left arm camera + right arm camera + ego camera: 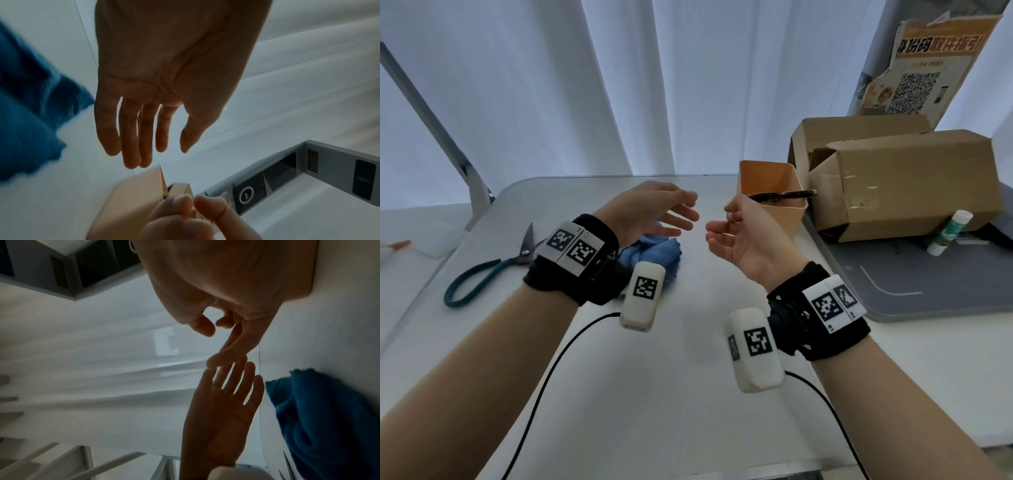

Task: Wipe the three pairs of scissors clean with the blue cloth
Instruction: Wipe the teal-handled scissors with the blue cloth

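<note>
A crumpled blue terry cloth (pixel 654 255) lies on the pale grey tabletop (pixel 654 394), directly beneath the person's raised left hand (pixel 654 212). Just to its left, partly hidden by the left wrist, a pair of steel scissors with teal loop handles (pixel 482 274) lies flat on the table. A second, black-handled pair of scissors (pixel 782 195) rests across the rim of a square orange plastic tub (pixel 787 185) at the far right of the table; a third pair cannot be made out.

Both hands hover above the table, palms turned toward each other and holding nothing. The left hand's fingers are straight and spread. The right hand (pixel 739 233) is loosely cupped, thumb and forefinger near each other, just in front of the tub, likely placed to deal with the scissors there.

Beyond the tub lie two brown cardboard boxes (pixel 893 178), with a white-and-green glue stick (pixel 948 233) lying beside them.
</note>
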`<state>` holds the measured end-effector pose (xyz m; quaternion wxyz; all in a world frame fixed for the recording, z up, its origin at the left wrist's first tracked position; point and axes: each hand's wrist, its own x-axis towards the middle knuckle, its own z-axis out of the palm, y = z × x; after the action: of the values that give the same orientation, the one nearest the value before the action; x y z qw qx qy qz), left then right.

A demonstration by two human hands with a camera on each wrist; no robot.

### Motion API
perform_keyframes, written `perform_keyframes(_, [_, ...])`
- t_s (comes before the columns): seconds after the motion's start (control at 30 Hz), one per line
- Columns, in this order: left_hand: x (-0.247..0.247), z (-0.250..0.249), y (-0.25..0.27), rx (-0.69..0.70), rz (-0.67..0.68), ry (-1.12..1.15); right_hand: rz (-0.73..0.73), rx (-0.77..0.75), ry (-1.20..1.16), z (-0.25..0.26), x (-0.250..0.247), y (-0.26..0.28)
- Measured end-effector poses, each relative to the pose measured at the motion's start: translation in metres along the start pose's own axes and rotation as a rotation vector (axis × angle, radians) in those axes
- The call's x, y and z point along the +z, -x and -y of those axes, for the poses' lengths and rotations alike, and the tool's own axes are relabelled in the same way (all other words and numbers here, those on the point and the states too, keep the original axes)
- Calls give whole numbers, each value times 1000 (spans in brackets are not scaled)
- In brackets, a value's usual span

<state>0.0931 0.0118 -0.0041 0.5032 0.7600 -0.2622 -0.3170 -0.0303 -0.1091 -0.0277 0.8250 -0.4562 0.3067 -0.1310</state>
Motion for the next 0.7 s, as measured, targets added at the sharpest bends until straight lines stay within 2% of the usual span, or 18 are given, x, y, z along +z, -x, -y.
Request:
perform_keyframes(0.27, [-86, 35, 23, -79, -241, -278, 229, 86, 115, -30, 71, -8])
perform_keyframes(0.47, [-150, 73, 40, -235, -411, -675, 335, 144, 217, -55, 105, -14])
perform_keyframes(0.57, [-161, 87, 46, -313, -416, -826, 363, 138, 325, -61, 112, -18])
perform_keyframes(0.7, [-166, 104, 43, -394, -403, -916, 368, 124, 399, -64, 117, -21])
